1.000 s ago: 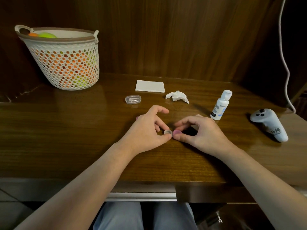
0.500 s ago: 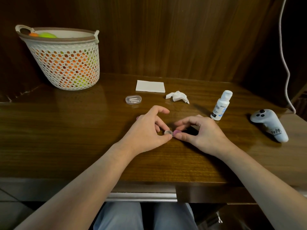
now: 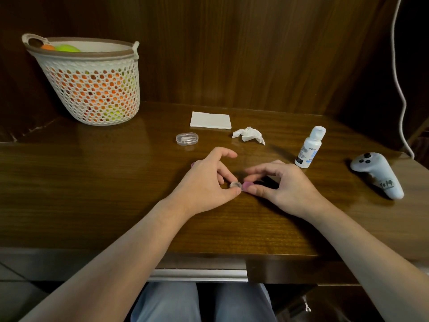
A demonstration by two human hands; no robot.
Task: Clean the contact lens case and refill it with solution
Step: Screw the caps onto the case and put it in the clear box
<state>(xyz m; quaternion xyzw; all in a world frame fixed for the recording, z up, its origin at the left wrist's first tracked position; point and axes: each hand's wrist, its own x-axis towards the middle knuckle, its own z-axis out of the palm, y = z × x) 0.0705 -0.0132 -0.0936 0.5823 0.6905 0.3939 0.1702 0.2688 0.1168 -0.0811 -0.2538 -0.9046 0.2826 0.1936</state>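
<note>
A small contact lens case lies on the wooden table between my hands. Its clear well shows at the left. My left hand pinches that well with thumb and fingers. My right hand pinches a pink cap on the case's right well. A second pink cap peeks out behind my left hand. The white solution bottle stands upright, capped, to the right. A crumpled tissue and a folded white tissue lie farther back.
A clear oval box sits behind my left hand. A white mesh basket of orange and green balls stands at the back left. A pale controller lies at the right, with a white cable hanging behind it.
</note>
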